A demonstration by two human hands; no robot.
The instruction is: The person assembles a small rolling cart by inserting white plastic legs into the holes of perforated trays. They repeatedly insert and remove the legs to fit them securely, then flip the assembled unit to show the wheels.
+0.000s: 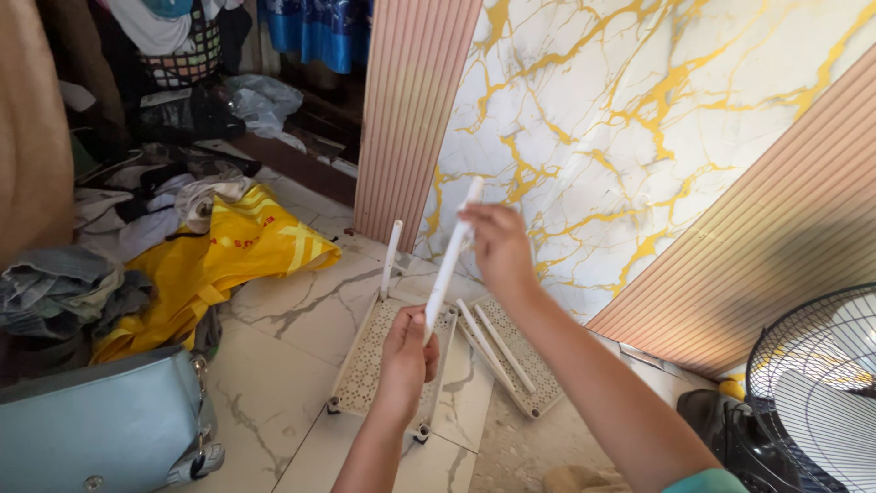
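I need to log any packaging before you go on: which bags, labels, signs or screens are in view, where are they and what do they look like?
Yellow bag: crumpled on the floor at left, beside a clothes pile; bright yellow with small red print.
Blue bag: bottom left corner, pale blue, rounded, with metal clasp.
No signs or screens show.
Both hands, left and right, hold a white rod, which is unlabelled.

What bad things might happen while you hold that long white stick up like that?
The white tube is pinched only at its ends by the left hand and right hand, so it might slip and drop onto the perforated shelf below. Its top end sits close to the marble-patterned wall panel and might bump it.
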